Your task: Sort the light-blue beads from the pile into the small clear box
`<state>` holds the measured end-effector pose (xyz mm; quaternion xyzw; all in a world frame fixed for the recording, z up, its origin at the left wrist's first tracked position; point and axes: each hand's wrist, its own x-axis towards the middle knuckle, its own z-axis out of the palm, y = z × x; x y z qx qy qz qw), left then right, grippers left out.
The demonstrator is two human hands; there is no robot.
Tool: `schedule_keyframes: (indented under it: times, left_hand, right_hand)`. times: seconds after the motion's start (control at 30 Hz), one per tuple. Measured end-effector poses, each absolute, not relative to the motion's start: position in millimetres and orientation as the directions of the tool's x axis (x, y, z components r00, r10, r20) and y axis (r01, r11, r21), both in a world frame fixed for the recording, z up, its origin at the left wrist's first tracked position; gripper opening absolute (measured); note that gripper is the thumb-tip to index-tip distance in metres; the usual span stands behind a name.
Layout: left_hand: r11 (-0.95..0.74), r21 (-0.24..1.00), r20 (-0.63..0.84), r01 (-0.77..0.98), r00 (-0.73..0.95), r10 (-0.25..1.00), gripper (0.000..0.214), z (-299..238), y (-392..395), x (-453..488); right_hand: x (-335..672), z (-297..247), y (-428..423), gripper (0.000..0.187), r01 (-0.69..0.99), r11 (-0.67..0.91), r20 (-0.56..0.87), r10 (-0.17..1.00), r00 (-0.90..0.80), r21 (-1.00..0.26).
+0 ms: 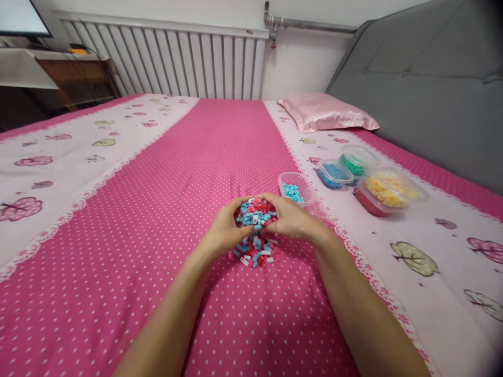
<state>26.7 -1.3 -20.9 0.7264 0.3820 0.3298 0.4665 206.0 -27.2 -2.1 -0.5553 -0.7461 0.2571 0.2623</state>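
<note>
A pile of small red, light-blue and white bricks (pixel 255 230) lies on the pink dotted bedspread (pixel 188 173). My left hand (pixel 222 230) and my right hand (pixel 291 217) cup the pile from both sides, with the fingers curled round a heap of bricks and the fingertips nearly meeting at its far side. Some loose bricks spill out beneath the hands toward me. Just behind my right hand stands a clear tub with light-blue bricks (pixel 295 189), lid off.
To the right stand more clear tubs: blue bricks (pixel 334 174), green bricks (pixel 357 161), yellow bricks (pixel 389 189) and red bricks (pixel 368 205). A pink pillow (pixel 326 112) lies by the grey headboard (pixel 428 89). A white radiator (pixel 176 63) runs along the far wall.
</note>
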Motion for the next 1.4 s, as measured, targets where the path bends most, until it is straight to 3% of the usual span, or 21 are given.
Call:
schedule_keyframes:
  times: [0.3,0.47,0.73,0.87,0.97,1.1,1.27,1.4]
  left_hand:
    - [-0.339,0.922,0.222,0.186,0.465,0.857,0.057,-17.4,-3.2,28.4]
    - [-0.334,0.922,0.219,0.195,0.448,0.867,0.049,-10.6,-5.6,29.3]
    - [-0.188,0.981,0.184,-0.039,0.478,0.859,0.029,-0.1,-11.2,28.6]
    - [-0.122,0.979,0.17,-0.164,0.322,0.931,0.025,1.8,-9.7,28.1]
    - [-0.024,0.952,0.075,-0.307,0.156,0.985,0.022,3.1,-5.6,26.7]
    - [0.191,0.86,-0.204,-0.473,0.023,0.979,0.022,7.9,0.7,22.1]
    - [0.352,0.731,-0.413,-0.585,0.033,0.91,0.025,12.8,3.4,18.0]
    - [0.385,0.699,-0.442,-0.602,0.059,0.895,0.024,12.6,2.3,18.2]
  right_hand:
    - [207.2,10.8,-32.4,0.054,0.692,0.32,0.243,0.947,-0.211,-0.647]
    - [208.2,13.1,-34.0,0.043,0.605,0.291,0.233,0.957,-0.175,-0.741]
    - [209.6,10.0,-32.2,0.029,0.5,0.349,0.304,0.937,-0.172,-0.793]
    - [209.0,11.2,-32.4,0.03,0.545,0.322,0.28,0.946,-0.161,-0.774]
    - [208.0,9.0,-30.6,0.031,0.629,0.304,0.288,0.949,-0.131,-0.716]
    - [202.8,-1.0,-23.5,0.031,0.781,0.236,0.256,0.961,-0.102,-0.578]
    - [190.8,-24.6,-11.6,0.038,0.901,0.205,0.201,0.97,-0.136,-0.381]
    - [187.4,-40.2,-5.5,0.042,0.882,0.272,0.191,0.958,-0.213,-0.384]
